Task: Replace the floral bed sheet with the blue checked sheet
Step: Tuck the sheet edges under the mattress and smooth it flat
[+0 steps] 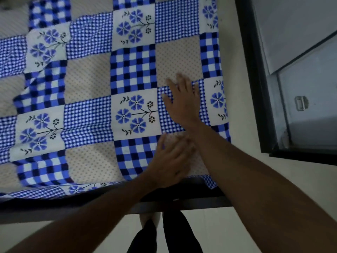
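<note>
Right hand: your right hand [184, 105] lay palm-down, fingers straight and spread, pressing the sheet and holding nothing.
Left hand: your left hand [171, 161] rested flat just nearer you than the right one. It was blurred, with fingers loosely straight, and gripped nothing.
Sheet: the blue-and-white checked patchwork fabric sheet with blue flower squares [133, 70] lay spread under both palms, stretching away ahead and to their left.
Bed edge: the dark bed frame rail [200, 203] ran under your left wrist.
Right of your hands: a dark-framed grey cabinet [257, 88] with a small metal latch [301, 103] stood across a strip of pale floor [235, 88].
Below your arms: your legs in dark trousers [182, 234].
</note>
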Demonstrator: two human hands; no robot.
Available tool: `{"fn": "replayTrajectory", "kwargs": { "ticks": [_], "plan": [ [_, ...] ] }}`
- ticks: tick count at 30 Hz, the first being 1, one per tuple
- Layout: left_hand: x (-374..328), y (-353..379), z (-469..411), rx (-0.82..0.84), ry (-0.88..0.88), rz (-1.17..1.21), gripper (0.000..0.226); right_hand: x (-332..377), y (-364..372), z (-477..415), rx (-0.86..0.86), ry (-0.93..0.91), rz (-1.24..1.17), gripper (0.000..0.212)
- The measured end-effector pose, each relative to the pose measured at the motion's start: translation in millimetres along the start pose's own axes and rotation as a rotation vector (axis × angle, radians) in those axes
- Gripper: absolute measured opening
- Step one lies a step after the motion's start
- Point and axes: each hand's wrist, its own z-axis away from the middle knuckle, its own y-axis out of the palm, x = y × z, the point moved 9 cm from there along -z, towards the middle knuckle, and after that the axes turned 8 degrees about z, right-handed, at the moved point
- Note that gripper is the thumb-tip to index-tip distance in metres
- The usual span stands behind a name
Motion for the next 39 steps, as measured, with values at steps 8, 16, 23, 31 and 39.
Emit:
{"fn": "replayTrajectory", "kwargs": {
  "ticks": [8, 16, 23, 31, 39],
  "plan": [
    [191, -116, 58, -0.072, -0.526, -0.121, 0.055, -30, -14, 92, -0.049, 0.261, 0.084, 0.058],
    [259, -161, 152, -0.181, -0.574, -0.084, 0.041, 131, -22, 113, -0.127, -0.063, -0.295, 0.022],
    [341, -197, 281, -0.118, -0.540, -0.030, 0.038, 364, 0, 75, -0.132, -0.243, -0.492, 0.015],
    [398, -222, 401, -0.078, -0.112, 0.145, 0.035, 512, 58, 55, -0.090, 0.097, -0.351, 0.023],
    [370, -219, 462, 0.007, -0.085, 0.140, 0.039, 548, 36, 168, -0.049, 0.171, -0.177, 0.036]
  ]
}}
